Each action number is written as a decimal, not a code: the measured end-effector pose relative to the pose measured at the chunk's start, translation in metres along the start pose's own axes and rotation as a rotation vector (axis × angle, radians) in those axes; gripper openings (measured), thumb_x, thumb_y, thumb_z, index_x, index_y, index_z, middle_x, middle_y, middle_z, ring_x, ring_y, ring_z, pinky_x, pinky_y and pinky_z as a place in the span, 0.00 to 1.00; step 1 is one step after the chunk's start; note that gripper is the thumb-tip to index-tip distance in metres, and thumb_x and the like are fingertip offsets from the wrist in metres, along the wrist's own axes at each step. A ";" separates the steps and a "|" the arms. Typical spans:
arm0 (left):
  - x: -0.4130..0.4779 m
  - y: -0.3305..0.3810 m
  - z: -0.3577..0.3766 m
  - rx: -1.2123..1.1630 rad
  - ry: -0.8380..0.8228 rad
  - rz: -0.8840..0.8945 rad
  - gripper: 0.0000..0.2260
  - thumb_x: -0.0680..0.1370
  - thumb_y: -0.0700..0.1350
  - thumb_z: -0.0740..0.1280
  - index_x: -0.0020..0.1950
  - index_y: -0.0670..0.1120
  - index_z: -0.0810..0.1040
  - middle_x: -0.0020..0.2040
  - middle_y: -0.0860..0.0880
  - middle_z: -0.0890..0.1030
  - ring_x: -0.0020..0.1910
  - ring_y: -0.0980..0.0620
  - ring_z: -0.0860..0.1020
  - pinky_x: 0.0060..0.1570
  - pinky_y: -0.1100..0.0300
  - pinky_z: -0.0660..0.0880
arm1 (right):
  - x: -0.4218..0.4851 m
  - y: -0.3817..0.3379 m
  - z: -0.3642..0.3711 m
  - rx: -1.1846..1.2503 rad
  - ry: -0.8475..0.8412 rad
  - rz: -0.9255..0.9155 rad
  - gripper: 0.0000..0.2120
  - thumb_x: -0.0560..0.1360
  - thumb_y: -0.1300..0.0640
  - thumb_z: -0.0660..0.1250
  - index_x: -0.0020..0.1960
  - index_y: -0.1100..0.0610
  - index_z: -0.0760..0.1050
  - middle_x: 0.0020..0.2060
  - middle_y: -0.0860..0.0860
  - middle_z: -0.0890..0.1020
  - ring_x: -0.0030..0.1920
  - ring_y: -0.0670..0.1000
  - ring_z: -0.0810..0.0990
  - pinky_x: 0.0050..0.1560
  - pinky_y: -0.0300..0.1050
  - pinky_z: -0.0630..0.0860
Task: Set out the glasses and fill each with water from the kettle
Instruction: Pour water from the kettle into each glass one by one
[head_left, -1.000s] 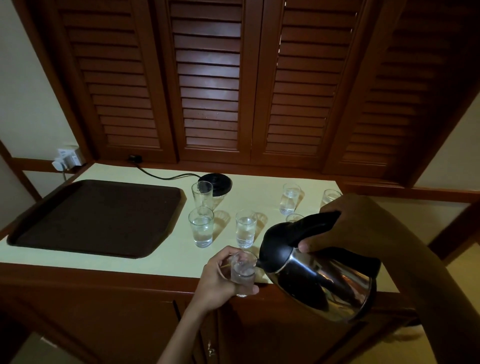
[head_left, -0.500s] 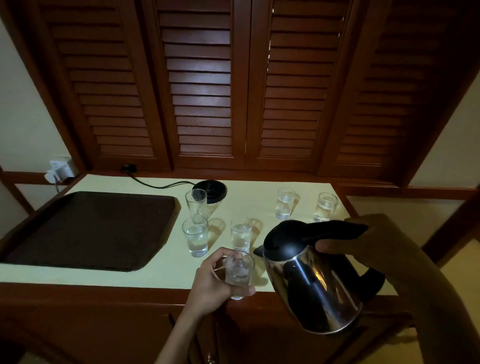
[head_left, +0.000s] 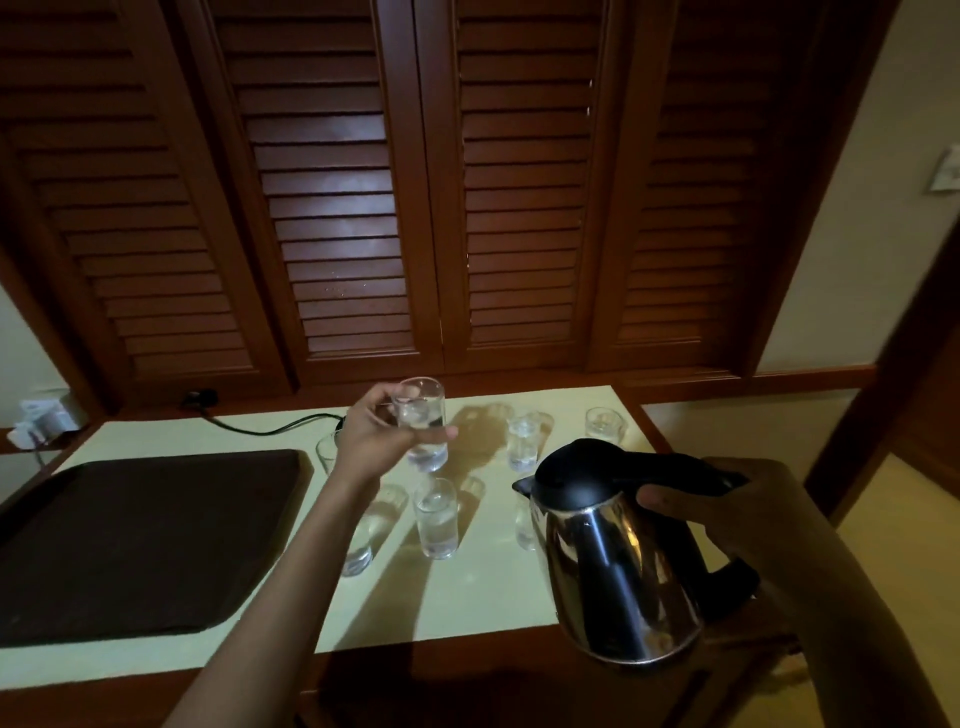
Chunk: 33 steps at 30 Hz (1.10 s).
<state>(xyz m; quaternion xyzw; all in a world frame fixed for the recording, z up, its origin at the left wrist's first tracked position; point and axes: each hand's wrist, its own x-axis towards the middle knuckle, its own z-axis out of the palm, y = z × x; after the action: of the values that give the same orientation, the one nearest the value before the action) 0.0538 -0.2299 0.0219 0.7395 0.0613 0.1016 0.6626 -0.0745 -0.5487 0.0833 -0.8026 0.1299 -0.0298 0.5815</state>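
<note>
Left hand (head_left: 382, 434) wraps a small clear glass (head_left: 423, 423) above the cream countertop (head_left: 478, 597). Right hand (head_left: 727, 519) grips a black-lidded steel kettle (head_left: 613, 561) over its front edge; bare surface between hands.

readable text: none | kettle (head_left: 613, 561), near right: no mark legible in dim light | wall plate (head_left: 943, 169), far right: too small and blurred to read

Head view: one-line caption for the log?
Left hand holds a water glass over the counter; right hand grips the upright kettle.
</note>
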 end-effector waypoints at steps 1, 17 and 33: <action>0.016 -0.003 0.004 0.024 0.009 -0.003 0.28 0.57 0.36 0.87 0.54 0.46 0.82 0.55 0.49 0.87 0.57 0.45 0.85 0.58 0.46 0.82 | 0.002 0.001 -0.002 0.009 0.002 0.000 0.17 0.61 0.58 0.82 0.47 0.61 0.83 0.17 0.44 0.77 0.16 0.38 0.73 0.29 0.40 0.67; 0.141 -0.103 0.053 0.119 -0.043 -0.429 0.11 0.72 0.32 0.71 0.40 0.46 0.73 0.42 0.48 0.82 0.51 0.46 0.78 0.69 0.49 0.72 | 0.016 0.005 -0.007 0.005 -0.023 -0.058 0.17 0.61 0.55 0.82 0.47 0.61 0.84 0.20 0.44 0.80 0.19 0.38 0.75 0.22 0.29 0.68; 0.128 -0.076 0.040 0.429 -0.226 -0.268 0.47 0.56 0.37 0.83 0.73 0.50 0.69 0.65 0.43 0.76 0.62 0.41 0.78 0.49 0.56 0.81 | 0.023 0.004 0.002 -0.030 -0.035 -0.040 0.16 0.64 0.57 0.82 0.47 0.62 0.84 0.19 0.44 0.79 0.18 0.38 0.74 0.23 0.30 0.67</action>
<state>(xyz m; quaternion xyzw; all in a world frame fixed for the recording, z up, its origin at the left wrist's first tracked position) 0.1910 -0.2311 -0.0487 0.8550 0.1042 -0.0855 0.5008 -0.0523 -0.5539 0.0768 -0.8141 0.1040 -0.0257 0.5708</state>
